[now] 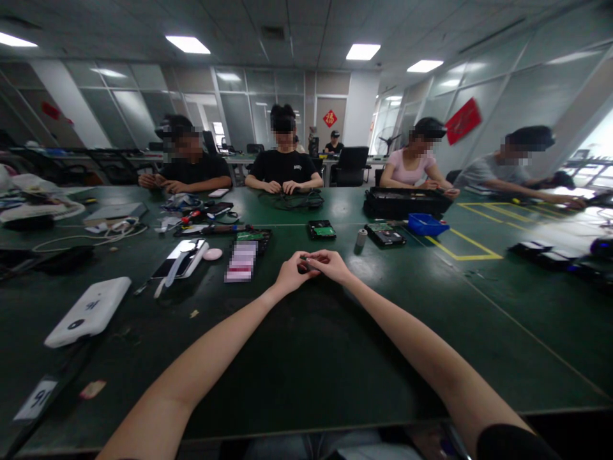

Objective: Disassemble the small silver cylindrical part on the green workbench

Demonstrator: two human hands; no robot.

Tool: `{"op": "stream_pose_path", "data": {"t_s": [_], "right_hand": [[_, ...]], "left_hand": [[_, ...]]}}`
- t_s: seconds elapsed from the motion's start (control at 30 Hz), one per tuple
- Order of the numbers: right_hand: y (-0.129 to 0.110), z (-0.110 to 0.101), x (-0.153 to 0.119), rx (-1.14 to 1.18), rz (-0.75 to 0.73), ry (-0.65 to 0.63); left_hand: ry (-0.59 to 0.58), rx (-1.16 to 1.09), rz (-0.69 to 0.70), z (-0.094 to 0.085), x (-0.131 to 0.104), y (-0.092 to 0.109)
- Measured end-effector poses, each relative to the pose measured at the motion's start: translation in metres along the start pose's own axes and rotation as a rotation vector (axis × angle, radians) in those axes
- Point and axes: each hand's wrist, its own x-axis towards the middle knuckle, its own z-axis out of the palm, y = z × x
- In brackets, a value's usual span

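My left hand [288, 273] and my right hand [331, 264] meet above the green table, fingertips touching. Both are closed in a pinch around a small dark piece [303, 258], too small and too covered by fingers to name. Beyond them lies a hard drive [322, 229] with its green circuit board facing up. To its right stand a small grey cylinder [361, 240] and a second hard drive [385, 234]. On the left, a phone with a lit, blurred screen [241, 262] leans by another green circuit board [253, 235].
A blue tray [428, 224] and a black case [407, 203] sit at the back right. Leftward lie a white power bank [89, 312] with a cable, a white device [179, 259], a pink disc [212, 254] and tangled cords. Several people work across the table [407, 383].
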Motion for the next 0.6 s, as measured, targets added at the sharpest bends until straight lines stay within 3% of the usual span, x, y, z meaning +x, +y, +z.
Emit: {"op": "stream_pose_path", "data": {"t_s": [0.3,0.6], "right_hand": [[-0.0009,0.0030,0.0000,-0.087,-0.023,0.050],[-0.0022,-0.0060,0.0059,-0.235,-0.059,0.242]], "left_hand": [[0.003,-0.009,-0.004,0.0002,-0.0002,-0.0007],[0.001,-0.002,-0.005,0.0003,-0.0010,0.0028]]}}
